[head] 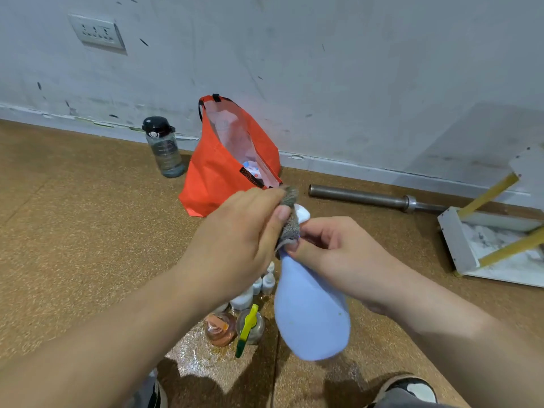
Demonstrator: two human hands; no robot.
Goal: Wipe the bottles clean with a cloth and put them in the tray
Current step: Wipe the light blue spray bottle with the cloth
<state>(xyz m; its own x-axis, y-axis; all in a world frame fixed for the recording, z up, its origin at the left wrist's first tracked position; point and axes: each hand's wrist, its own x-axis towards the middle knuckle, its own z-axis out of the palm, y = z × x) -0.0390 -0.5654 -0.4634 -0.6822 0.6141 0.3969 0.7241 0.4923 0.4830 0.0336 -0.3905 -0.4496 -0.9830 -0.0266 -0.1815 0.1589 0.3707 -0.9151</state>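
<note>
- Head view: a person crouched over a cork-brown floor (88, 231) holds a blue bottle (312, 316) in mid-air, base toward the camera and neck pointing away toward 12 o'clock.
- The right hand (338, 254) is wrapped around the bottle's narrow neck, seemingly to steady it and leave the top open to the wiping.
- The left hand (235, 234) pinches a grey cloth (290, 219) between thumb and fingers and presses it against the neck, just under the white cap (303, 214). The two hands meet there, almost touching.
- The bottle is pale, matte blue, pear-shaped and wide at the base. A few small specks show on its side, so the wiping looks unfinished.
- At 7 o'clock from it, a cluster of small bottles (250, 298) stands on a glossy patch of floor, apparently waiting their turn. One has a yellow-green nozzle (248, 325).
- An orange bag (223, 172) sits open at 12 o'clock, against the wall. A dark water bottle (164, 147) stands at 10 o'clock and a steel bar (368, 198) lies at 2 o'clock.
- No tray can be made out with certainty. An upturned white frame with yellow legs (459, 245) lies at 3 o'clock.
</note>
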